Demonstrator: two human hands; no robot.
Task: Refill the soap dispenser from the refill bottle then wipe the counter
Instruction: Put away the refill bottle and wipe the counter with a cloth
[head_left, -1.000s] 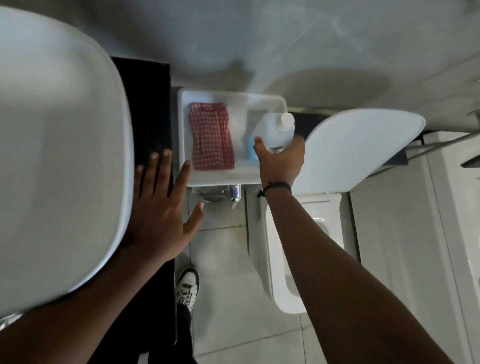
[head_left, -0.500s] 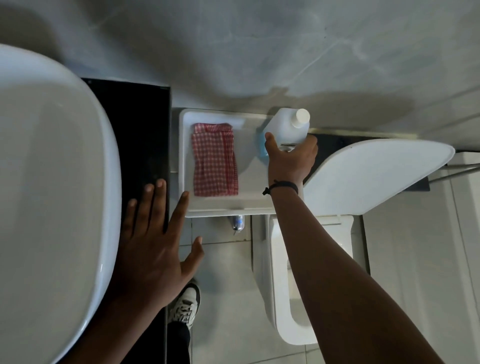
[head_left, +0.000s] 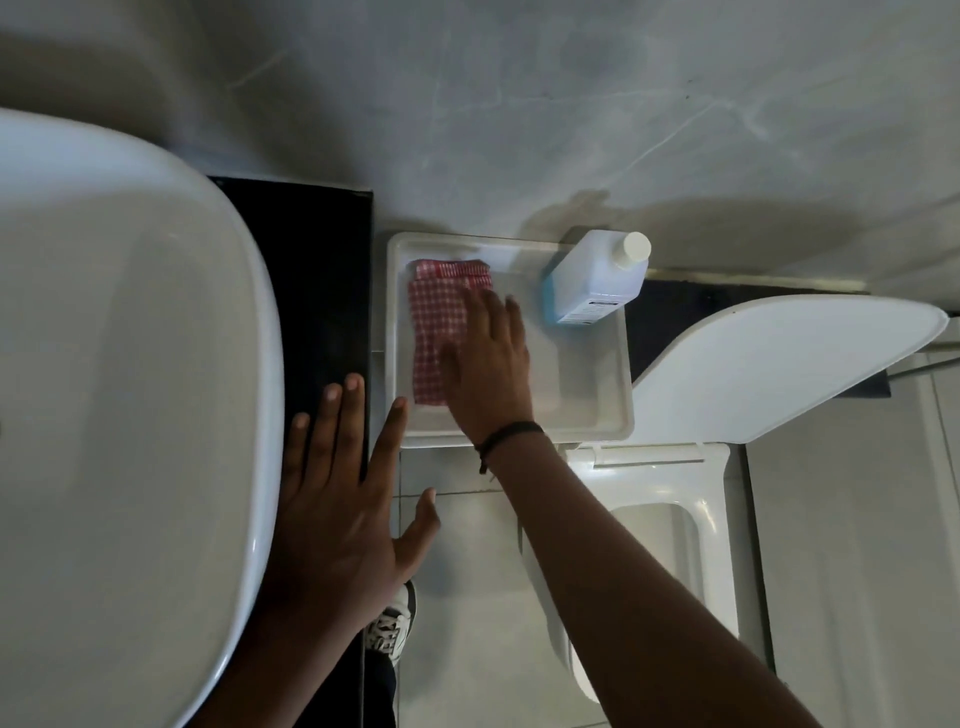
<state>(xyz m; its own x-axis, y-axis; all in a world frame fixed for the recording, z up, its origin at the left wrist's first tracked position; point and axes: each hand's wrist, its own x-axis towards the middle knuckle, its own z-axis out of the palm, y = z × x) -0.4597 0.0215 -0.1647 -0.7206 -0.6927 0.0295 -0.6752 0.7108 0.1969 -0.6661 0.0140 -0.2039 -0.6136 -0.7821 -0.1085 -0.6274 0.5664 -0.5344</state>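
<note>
The refill bottle (head_left: 597, 280), translucent with blue liquid and a white cap, stands in the far right corner of a white tray (head_left: 592, 415). A folded red-and-white checked cloth (head_left: 436, 322) lies in the tray's left half. My right hand (head_left: 488, 364) hovers flat over the cloth's right edge, fingers spread, holding nothing. My left hand (head_left: 343, 493) is spread flat at the edge of the black counter (head_left: 311, 291), beside the white basin (head_left: 119, 405). No soap dispenser is in view.
A toilet (head_left: 654, 519) with its lid (head_left: 769, 364) raised sits right of the tray. A grey marbled wall runs along the back. Tiled floor and my shoe (head_left: 389, 623) lie below.
My right hand let go of the refill bottle, which now stands in the tray, and moved left over the checked cloth. My left hand stayed at the counter edge.
</note>
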